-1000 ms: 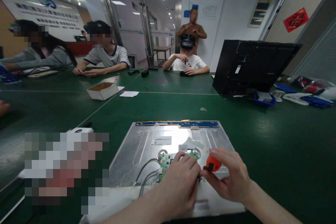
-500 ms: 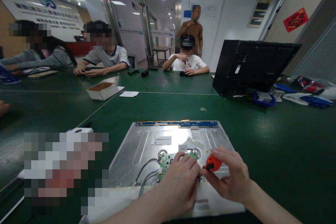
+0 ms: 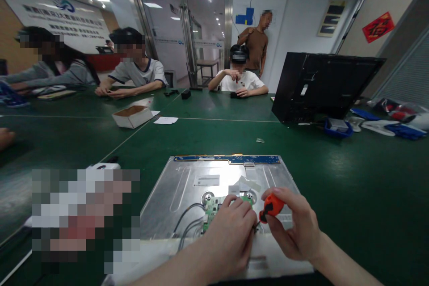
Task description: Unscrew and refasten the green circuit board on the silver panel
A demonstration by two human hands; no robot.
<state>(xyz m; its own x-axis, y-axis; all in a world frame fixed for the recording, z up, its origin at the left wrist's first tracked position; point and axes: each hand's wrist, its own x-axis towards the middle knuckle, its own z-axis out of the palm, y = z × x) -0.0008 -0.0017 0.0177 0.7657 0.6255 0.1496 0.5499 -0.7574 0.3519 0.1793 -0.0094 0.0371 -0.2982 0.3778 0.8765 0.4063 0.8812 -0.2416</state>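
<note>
A flat metal display panel [image 3: 177, 178] lies in front of me, with a green circuit board [image 3: 212, 205] mounted on its lower middle. My left hand [image 3: 231, 223] rests over this board, fingers curled; what they grip, if anything, is hidden beneath them. In my right hand [image 3: 296, 223] is a screwdriver [image 3: 274, 205] with an orange and black handle, pinched between thumb and fingers. Its shaft points down-left beside my left fingers, near a screw mount on the panel; the tip is hard to make out. Grey cables [image 3: 189, 208] run from the board's left side.
A black monitor [image 3: 321, 87] stands at the back right, near a small blue tray [image 3: 338, 128] and gloves [image 3: 402, 129]. An open white box [image 3: 134, 118] sits back left. Several people sit around the green table [image 3: 214, 136]; one person [image 3: 256, 47] stands behind.
The screwdriver handle has turned in my right fingers, and the thumb has shifted lower along it. My left hand stays in place. The standing person has moved right.
</note>
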